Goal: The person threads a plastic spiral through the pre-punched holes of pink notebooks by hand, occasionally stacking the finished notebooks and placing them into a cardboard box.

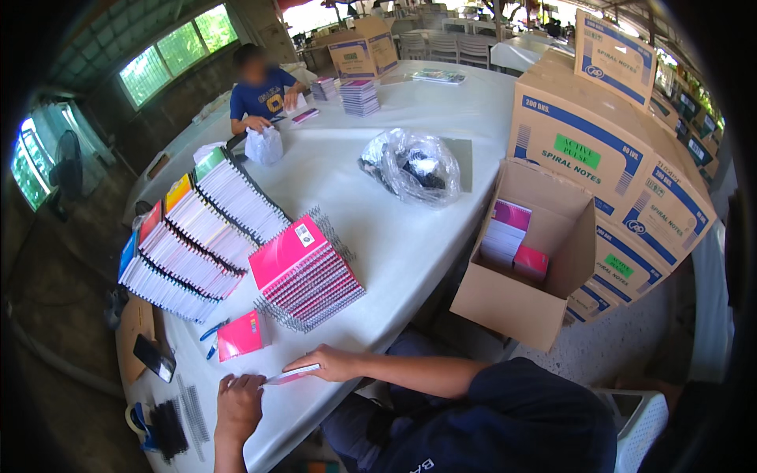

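A thin small notebook (293, 376), seen nearly edge-on, is held low over the front of the white table. My right hand (335, 363) grips its right end, thumb and fingers closed around it. At the other end, the curled fingers of my left hand (240, 404) pinch its edge; the fingertips are partly hidden. Just beyond my hands lies a pink notebook (240, 337) with two blue pens (213, 339) at its left. Behind it rises a tall stack of pink spiral notebooks (307, 272), their coils sticking out at alternating sides.
Rows of coloured spiral notebooks (201, 236) stand at the left. Near the left edge are a phone (154, 358), loose black binding coils (167, 430) and a tape roll (140, 422). An open carton (505, 303) sits right, beside stacked boxes (583, 142). A co-worker (264, 91) sits across.
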Available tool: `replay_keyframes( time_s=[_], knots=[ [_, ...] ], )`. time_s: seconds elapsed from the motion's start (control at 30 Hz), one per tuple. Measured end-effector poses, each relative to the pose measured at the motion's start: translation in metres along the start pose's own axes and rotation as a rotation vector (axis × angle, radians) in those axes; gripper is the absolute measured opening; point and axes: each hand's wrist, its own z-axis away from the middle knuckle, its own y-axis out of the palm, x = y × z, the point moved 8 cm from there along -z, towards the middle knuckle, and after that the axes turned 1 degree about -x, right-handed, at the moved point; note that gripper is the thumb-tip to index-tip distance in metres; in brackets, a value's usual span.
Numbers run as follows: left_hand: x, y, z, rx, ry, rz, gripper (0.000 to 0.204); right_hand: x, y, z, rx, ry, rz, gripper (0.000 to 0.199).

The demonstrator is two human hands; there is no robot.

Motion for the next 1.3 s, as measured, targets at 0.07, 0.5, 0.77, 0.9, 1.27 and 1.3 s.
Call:
replay_keyframes(
  time_s=[0.07, 0.5, 0.77, 0.9, 1.27, 1.3],
  knots=[
    [-0.004, -0.001, 0.001, 0.152, -0.119, -0.012, 0.050, 0.000, 0.005, 0.002, 0.050, 0.021, 0.000, 0.040],
    [-0.013, 0.092, 0.055, -0.530, -0.101, -0.044, 0.108, 0.013, 0.021, 0.018, -0.050, -0.029, -0.085, 0.050],
    [0.002, 0.058, 0.083, -0.947, -0.329, 0.129, 0.100, 0.025, 0.054, 0.023, 0.137, -0.085, -0.015, 0.058],
    [-0.044, 0.106, 0.089, -0.782, 0.153, -0.181, 0.098, 0.009, 0.036, 0.032, 0.027, -0.154, 0.066, 0.061],
    [-0.036, 0.059, 0.082, -1.071, -0.016, -0.157, 0.099, 0.028, 0.041, 0.036, -0.043, -0.340, 0.173, 0.054],
    [-0.008, 0.044, 0.094, -1.271, -0.305, -0.114, 0.100, 0.029, 0.052, 0.035, 0.008, -0.298, 0.137, 0.054]
  ],
)
